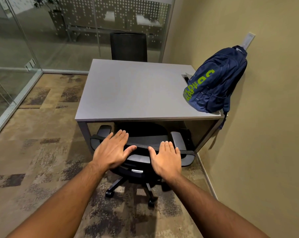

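A black office chair (142,140) on castors is tucked under the near edge of a grey desk (128,93). My left hand (112,149) hovers flat over the top of the chair's backrest, fingers straight and spread. My right hand (166,158) lies beside it, fingers straight, over the same top edge. Whether either palm touches the backrest is unclear. Neither hand holds anything. A navy backpack (214,81) with green lettering stands on the desk's right side, leaning against the wall.
A second dark chair (129,47) stands behind the desk's far edge. Glass partitions (42,36) close off the left and back. A beige wall (265,134) runs along the right. Patterned carpet (34,152) covers the floor to the left.
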Motion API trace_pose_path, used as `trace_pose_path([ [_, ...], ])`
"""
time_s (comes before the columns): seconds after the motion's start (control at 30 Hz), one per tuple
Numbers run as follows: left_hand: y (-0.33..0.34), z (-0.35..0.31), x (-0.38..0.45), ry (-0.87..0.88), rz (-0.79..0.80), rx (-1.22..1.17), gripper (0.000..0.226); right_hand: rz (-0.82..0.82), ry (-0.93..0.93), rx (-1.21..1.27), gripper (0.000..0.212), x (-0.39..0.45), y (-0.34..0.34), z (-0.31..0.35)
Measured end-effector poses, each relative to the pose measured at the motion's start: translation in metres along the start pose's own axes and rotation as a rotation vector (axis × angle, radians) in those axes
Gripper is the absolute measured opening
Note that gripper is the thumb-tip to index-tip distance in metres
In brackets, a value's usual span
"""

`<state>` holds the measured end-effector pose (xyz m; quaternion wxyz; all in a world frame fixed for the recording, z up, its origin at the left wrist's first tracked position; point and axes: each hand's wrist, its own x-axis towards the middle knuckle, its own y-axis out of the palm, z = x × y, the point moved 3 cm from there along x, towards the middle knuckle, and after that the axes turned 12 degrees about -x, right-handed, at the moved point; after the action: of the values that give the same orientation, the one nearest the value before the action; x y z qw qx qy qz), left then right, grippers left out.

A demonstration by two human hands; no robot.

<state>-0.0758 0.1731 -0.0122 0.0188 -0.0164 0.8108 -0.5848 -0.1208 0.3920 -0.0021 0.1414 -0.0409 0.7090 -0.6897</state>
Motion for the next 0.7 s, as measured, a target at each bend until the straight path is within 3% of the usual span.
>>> trace_pose_path([
  [0.7,0.026,-0.09,0.143,-0.148,-0.034,-0.01,0.102,-0.025,-0.161,0.016,0.079,0.16,-0.027,-0.119],
])
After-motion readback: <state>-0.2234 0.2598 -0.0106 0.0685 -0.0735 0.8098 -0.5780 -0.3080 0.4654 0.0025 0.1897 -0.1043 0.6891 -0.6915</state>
